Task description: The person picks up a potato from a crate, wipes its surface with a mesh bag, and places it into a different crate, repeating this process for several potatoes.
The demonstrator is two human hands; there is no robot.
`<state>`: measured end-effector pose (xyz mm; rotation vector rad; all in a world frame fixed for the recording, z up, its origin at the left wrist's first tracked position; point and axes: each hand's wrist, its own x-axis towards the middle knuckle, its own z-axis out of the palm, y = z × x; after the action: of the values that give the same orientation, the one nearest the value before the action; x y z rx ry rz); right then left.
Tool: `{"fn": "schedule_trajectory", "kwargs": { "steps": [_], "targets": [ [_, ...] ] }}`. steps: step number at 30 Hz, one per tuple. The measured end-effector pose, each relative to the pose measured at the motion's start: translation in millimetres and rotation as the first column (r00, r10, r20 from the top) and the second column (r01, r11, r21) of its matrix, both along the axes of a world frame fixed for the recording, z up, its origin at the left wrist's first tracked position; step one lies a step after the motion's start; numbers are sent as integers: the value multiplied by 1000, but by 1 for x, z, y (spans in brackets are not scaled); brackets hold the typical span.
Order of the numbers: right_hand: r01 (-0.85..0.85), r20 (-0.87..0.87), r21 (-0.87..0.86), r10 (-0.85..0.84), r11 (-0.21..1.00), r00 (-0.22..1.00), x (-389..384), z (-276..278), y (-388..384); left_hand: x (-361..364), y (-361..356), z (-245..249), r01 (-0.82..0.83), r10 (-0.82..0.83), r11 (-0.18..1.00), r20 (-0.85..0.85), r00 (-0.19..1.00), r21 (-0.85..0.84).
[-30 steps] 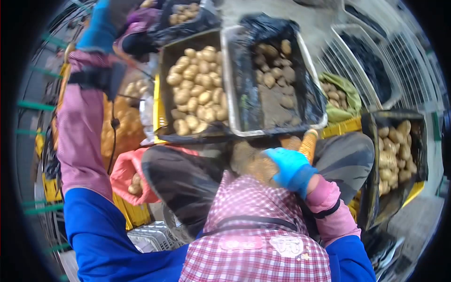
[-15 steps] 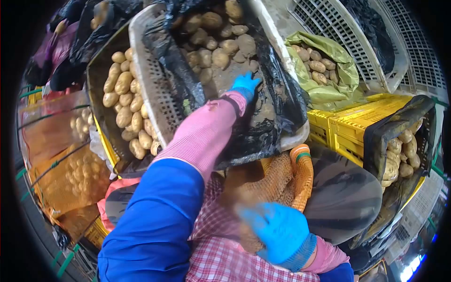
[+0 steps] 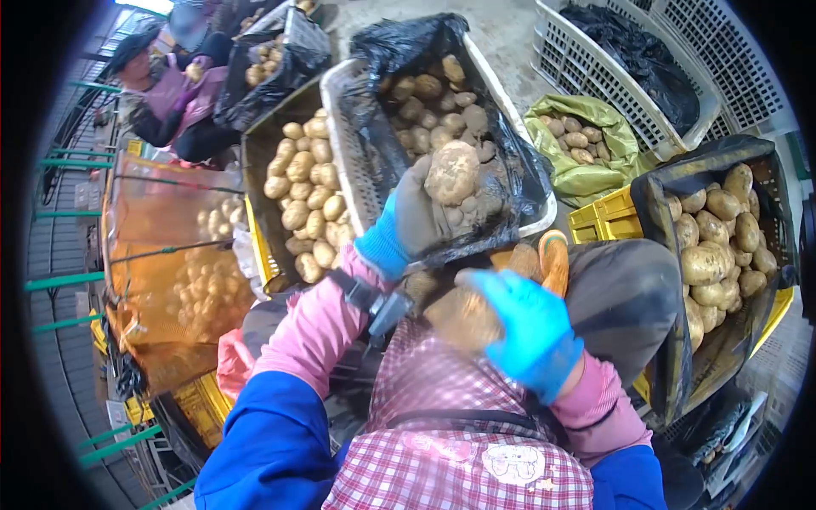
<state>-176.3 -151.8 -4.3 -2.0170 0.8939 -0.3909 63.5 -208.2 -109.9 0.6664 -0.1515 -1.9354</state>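
Observation:
My left hand (image 3: 408, 214), in a blue glove with a dark, dirty palm, is closed round a big soil-covered potato (image 3: 453, 173). It is over the near end of the white crate (image 3: 344, 127), which is lined with black plastic and holds dirty potatoes and loose soil. My right hand (image 3: 531, 331), in a blue glove, is over my lap with its fingers bent round something brown and blurred that I cannot make out. Beside its fingertips an orange mesh glove (image 3: 553, 262) lies by my knee.
Left of the white crate is a crate of cleaner potatoes (image 3: 299, 195); orange mesh sacks (image 3: 183, 293) stand farther left. A green sack (image 3: 633, 127) and a black-lined potato crate (image 3: 650, 200) are at the right. Another person (image 3: 183, 102) sits at the upper left.
My left hand has come back from inside the white crate and now holds a big potato. My right hand is still over my lap. The view has shifted, showing more of the other person.

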Motion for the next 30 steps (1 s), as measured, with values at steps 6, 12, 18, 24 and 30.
{"fn": "schedule_trajectory", "kwargs": {
  "steps": [6,12,18,24,30],
  "targets": [
    [249,462,267,-350,931,815,7,-22,0,-19,99,67,-159,166,983,90,982,-88],
    [156,607,-199,-3,968,794,47,-25,44,-71,160,97,-259,282,959,386,878,-112],
    [176,523,-76,-112,981,845,53,-33,71,-83,186,71,-515,493,857,328,806,-22],
    [-21,491,710,-473,704,732,42,-60,34,-87,203,69,4,172,980,850,498,-201],
    [107,501,717,-617,688,607,38,-68,28,-78,191,76,-153,225,958,304,926,-243]
  ]
}}
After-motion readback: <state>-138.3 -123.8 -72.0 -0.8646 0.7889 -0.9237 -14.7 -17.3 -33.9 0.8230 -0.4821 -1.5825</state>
